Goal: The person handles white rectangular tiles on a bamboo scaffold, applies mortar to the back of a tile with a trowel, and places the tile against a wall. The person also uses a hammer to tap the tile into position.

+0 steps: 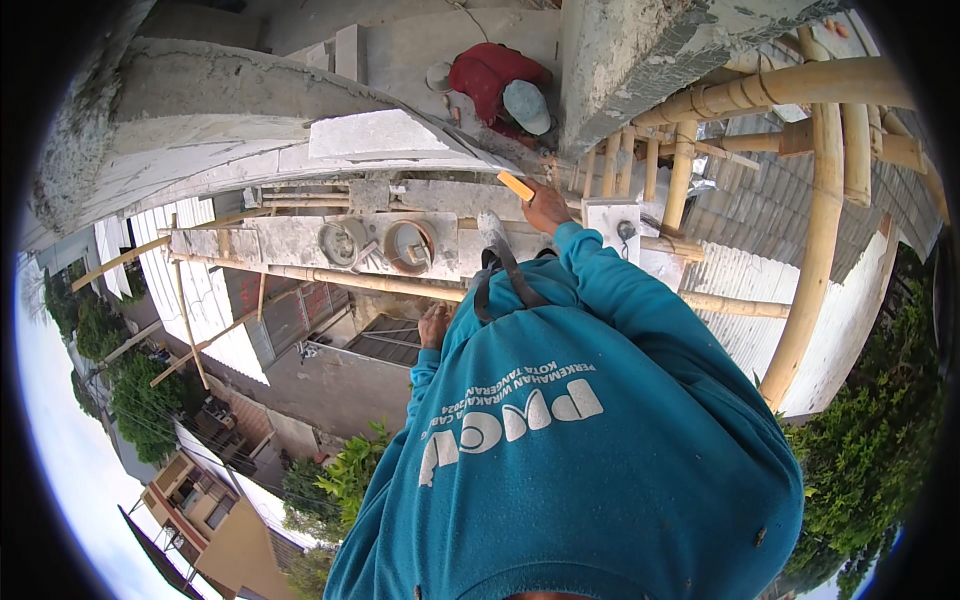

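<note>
My right hand point(546, 208) is closed round the yellow handle of a hand tool point(515, 185), held at the edge of the block wall. A thin grey strip runs up and left from its end; I cannot tell whether it is the tool's blade. Just left of the tool, a pale, wedge-looking block point(375, 137) sits on the wall top point(250, 168). My left hand point(433, 327) hangs low beside the bamboo scaffold pole point(375, 284), fingers loosely bent, with nothing visible in it. Two mortar buckets point(411, 245) point(343, 241) stand on the scaffold planks to the left.
Beyond the wall, a person in red with a pale cap point(527, 107) crouches low. A concrete column point(640, 70) rises at upper right, beside bamboo poles point(822, 230). My shoe point(492, 230) is on the planks. Below the scaffold are roofs and a steep drop.
</note>
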Motion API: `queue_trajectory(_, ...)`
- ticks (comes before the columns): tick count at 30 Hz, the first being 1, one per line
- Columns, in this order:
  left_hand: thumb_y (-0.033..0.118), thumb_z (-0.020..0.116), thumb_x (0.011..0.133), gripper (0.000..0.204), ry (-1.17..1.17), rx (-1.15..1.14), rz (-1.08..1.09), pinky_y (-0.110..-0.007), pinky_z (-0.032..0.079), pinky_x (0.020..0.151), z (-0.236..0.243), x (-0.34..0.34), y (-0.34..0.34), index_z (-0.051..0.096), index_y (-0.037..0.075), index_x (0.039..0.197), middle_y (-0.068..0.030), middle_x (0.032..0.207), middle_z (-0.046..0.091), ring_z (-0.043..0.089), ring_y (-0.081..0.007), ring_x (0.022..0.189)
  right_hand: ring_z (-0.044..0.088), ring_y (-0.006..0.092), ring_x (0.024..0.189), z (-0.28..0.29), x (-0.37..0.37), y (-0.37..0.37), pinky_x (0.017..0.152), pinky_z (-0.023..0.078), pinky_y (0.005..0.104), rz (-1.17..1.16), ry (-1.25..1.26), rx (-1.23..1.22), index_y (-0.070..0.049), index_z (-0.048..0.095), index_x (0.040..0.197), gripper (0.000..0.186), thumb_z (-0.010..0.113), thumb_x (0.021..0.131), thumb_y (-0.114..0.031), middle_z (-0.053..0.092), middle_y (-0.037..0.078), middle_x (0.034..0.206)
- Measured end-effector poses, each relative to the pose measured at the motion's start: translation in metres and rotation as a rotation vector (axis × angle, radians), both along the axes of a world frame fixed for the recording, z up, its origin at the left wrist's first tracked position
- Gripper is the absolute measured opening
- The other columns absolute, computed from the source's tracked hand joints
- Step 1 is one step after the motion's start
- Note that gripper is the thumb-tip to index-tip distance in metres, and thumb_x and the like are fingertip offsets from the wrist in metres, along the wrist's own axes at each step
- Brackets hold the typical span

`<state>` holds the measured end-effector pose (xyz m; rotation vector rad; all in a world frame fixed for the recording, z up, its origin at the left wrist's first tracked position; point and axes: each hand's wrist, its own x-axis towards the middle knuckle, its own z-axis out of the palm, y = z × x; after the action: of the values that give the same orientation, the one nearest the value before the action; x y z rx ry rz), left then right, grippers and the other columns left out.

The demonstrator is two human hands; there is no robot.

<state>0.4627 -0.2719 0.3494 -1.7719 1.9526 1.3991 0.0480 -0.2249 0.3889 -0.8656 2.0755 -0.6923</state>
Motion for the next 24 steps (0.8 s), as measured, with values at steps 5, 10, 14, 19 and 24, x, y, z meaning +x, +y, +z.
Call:
queue_trajectory(5,0.037,0.062,0.091,0.052,0.040,-0.007,-0.026,-0.032,0.055,0.076,-0.001,0.003,0.000,0.061,-0.001,0.127,-0.0172,0.097,0.071,0.069,-0.0215,0.090,0.060,0.0385,0.111,-0.001,0.000,-0.001,0.098,0.047,0.0447,0.002,-0.004,0.020,-0.006,0.051,0.137,0.054,0.063,0.088,-0.026,0.063,0.022,0.120)
queue_trajectory(10,0.037,0.061,0.092,0.048,0.079,-0.054,-0.083,-0.032,0.054,0.075,0.008,0.000,0.000,0.065,-0.002,0.120,-0.0145,0.095,0.072,0.069,-0.0200,0.086,0.061,0.0394,0.106,-0.010,0.005,0.000,0.093,0.049,0.0483,-0.046,0.062,-0.026,-0.010,0.052,0.130,0.050,0.065,0.083,-0.018,0.064,0.022,0.113)
queue_trajectory(14,0.038,0.061,0.092,0.047,0.031,-0.072,-0.098,-0.033,0.054,0.075,0.007,0.000,0.000,0.067,-0.001,0.116,-0.0142,0.096,0.072,0.069,-0.0204,0.084,0.061,0.0394,0.106,-0.010,0.006,0.000,0.093,0.049,0.0483,-0.044,0.062,-0.026,-0.011,0.052,0.132,0.051,0.064,0.083,-0.018,0.065,0.022,0.112)
queue_trajectory(19,0.041,0.061,0.091,0.050,-0.021,-0.043,-0.083,-0.034,0.054,0.076,0.003,0.001,-0.002,0.066,-0.001,0.118,-0.0160,0.098,0.073,0.069,-0.0224,0.086,0.061,0.0388,0.105,-0.003,0.005,0.000,0.093,0.049,0.0480,-0.051,0.034,-0.039,-0.011,0.053,0.132,0.050,0.064,0.083,-0.017,0.065,0.022,0.111)
queue_trajectory(24,0.041,0.061,0.092,0.052,0.029,-0.049,-0.066,-0.034,0.055,0.077,0.001,0.002,0.000,0.065,-0.003,0.120,-0.0160,0.103,0.072,0.070,-0.0234,0.089,0.061,0.0387,0.105,-0.001,0.004,0.000,0.092,0.049,0.0478,-0.041,0.042,-0.039,-0.012,0.053,0.132,0.050,0.064,0.083,-0.017,0.065,0.022,0.112)
